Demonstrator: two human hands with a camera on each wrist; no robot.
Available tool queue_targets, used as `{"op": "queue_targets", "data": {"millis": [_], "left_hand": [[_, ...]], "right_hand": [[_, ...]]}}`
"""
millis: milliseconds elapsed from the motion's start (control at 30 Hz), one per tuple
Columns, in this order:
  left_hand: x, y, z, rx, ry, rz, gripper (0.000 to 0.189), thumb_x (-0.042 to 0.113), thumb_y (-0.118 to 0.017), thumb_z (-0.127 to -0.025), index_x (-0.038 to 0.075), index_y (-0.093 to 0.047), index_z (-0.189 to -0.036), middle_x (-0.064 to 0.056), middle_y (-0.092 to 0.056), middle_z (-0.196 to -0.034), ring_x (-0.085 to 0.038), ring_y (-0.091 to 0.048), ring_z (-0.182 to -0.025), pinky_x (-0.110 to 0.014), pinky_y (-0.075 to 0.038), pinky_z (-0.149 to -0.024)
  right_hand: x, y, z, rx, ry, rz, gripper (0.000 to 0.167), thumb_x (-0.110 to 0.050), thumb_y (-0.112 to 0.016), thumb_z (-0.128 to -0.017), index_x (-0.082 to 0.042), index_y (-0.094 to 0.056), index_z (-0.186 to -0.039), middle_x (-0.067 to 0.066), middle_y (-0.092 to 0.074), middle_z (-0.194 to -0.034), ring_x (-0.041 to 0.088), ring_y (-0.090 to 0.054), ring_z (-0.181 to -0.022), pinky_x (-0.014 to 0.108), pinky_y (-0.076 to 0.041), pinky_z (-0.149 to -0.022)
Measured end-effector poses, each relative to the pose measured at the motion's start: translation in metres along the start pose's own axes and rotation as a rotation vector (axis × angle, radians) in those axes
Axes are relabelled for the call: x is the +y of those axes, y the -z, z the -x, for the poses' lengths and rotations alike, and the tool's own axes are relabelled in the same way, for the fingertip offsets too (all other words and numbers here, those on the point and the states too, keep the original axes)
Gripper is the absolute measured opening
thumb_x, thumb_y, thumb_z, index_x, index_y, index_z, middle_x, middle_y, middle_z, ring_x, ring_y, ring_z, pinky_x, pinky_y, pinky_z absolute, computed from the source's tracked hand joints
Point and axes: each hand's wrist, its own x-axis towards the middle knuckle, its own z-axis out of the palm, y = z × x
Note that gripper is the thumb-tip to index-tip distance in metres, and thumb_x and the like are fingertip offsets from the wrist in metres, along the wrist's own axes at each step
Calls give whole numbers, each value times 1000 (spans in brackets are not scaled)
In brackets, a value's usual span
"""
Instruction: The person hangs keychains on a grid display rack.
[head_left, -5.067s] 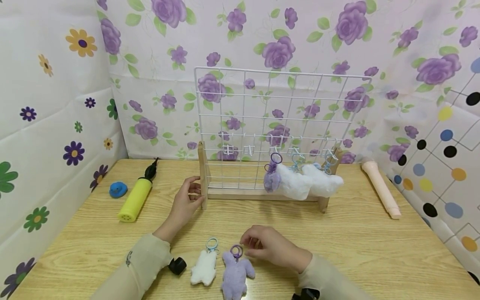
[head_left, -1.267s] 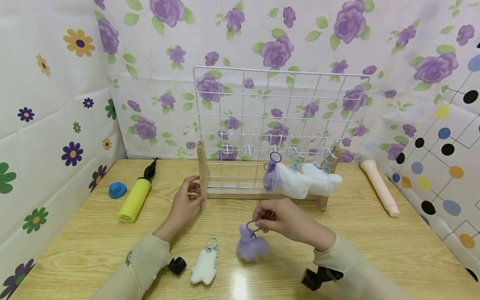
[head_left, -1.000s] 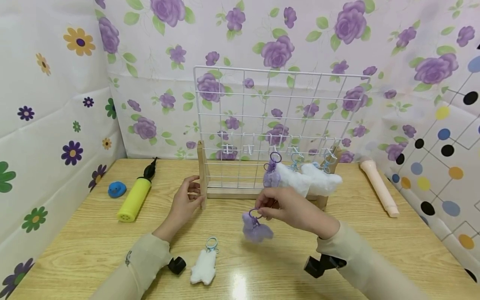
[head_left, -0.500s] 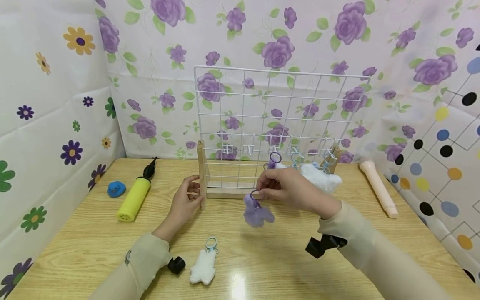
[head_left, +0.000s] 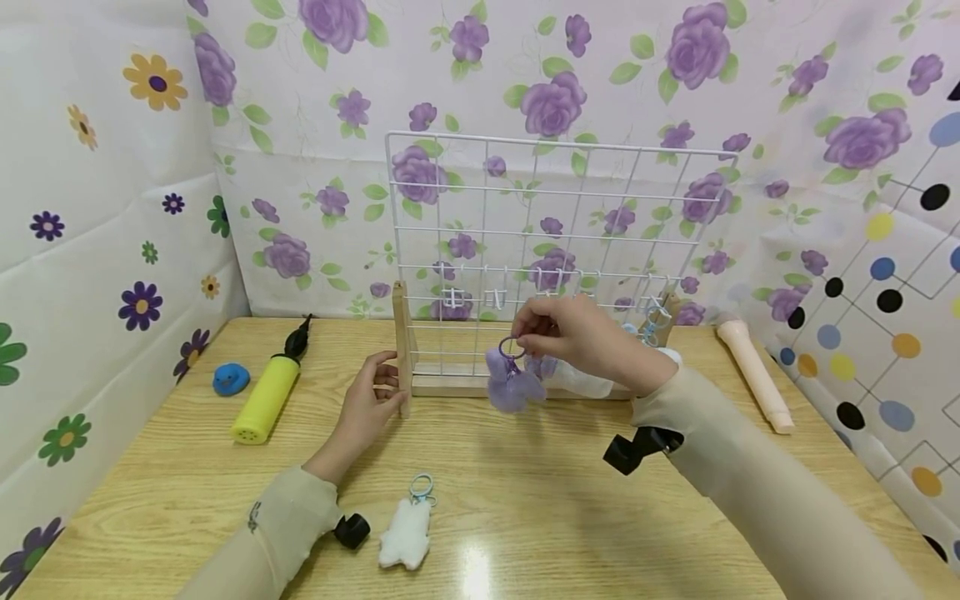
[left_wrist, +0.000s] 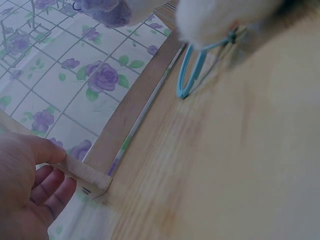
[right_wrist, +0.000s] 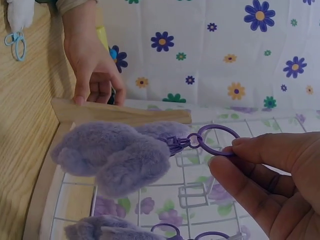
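My right hand [head_left: 577, 337] pinches the purple key ring [right_wrist: 215, 141] of a plush keychain [right_wrist: 115, 152] between thumb and forefinger. The purple plush hangs below it, in front of a white wire grid rack [head_left: 465, 208]. My left hand [head_left: 370, 402] holds the rack's left wooden leg [left_wrist: 90, 175], thumb on one side and fingers on the other. Another purple plush keychain [right_wrist: 107, 229] hangs on the rack, partly hidden behind my right hand in the head view. White plush keychains hang to its right, mostly covered. A white plush keychain [head_left: 406, 533] with a light blue ring lies on the table.
Bare white hooks [head_left: 453, 297] sit on the grid's left part. A yellow hand pump [head_left: 266, 400] and a blue toy duck [head_left: 230, 379] lie at left on the wooden table [head_left: 675, 533]. At right lies a pale pink tube-shaped object [head_left: 753, 375].
Over these seconds my right hand has picked up the purple plush keychain from the table by its ring and raised it toward the rack. My left hand stays on the wooden leg.
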Motion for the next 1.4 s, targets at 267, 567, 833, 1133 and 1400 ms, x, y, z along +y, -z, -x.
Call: {"op": "queue_targets", "data": {"millis": [267,567,833,1133,1400], "left_hand": [[1,0,0,2,-1,-10,63,-6,-67,-84,5,-39,-139,-20,-55,-116,-30,-57,-101,-24,-52,-79],[0,0,0,2,-4,-7,63,-6,-67,-84,5,-39,-139,-20,-55,-116,-30,-56,-101,-22,-52,-79],[0,0,0,2,5,-4,62,-6,-67,-84,6,-39,-139,-20,-55,-116,-30,-56,-101,-21,-51,-79],[1,0,1,4,-10,-10,63,-6,-67,-84,5,-39,-139,-20,-55,-116,-30,-57,-100,-22,-52,-78],[1,0,1,7,-14,-4,64,-7,-68,-83,6,-39,-139,-20,-56,-115,-29,-57,-99,-20,-51,-77]], "right_hand": [[3,4,-11,36,-12,35,7,-9,-62,-93,-6,-66,-99,7,-70,-86,22,-67,-75,26,-55,-68],[5,7,-21,82,-41,17,7,-8,-61,-93,-4,-65,-98,10,-69,-85,27,-67,-76,34,-57,-68],[5,8,-29,89,-62,60,7,-11,-61,-94,-8,-65,-99,6,-69,-87,21,-67,-77,29,-55,-68],[9,4,-40,61,-94,62,6,-9,-59,-95,-7,-64,-99,13,-69,-91,26,-69,-80,35,-57,-70],[11,-1,-47,52,-98,129,6,-8,-59,-95,-8,-64,-98,9,-70,-91,17,-66,-76,28,-55,-70]]}}
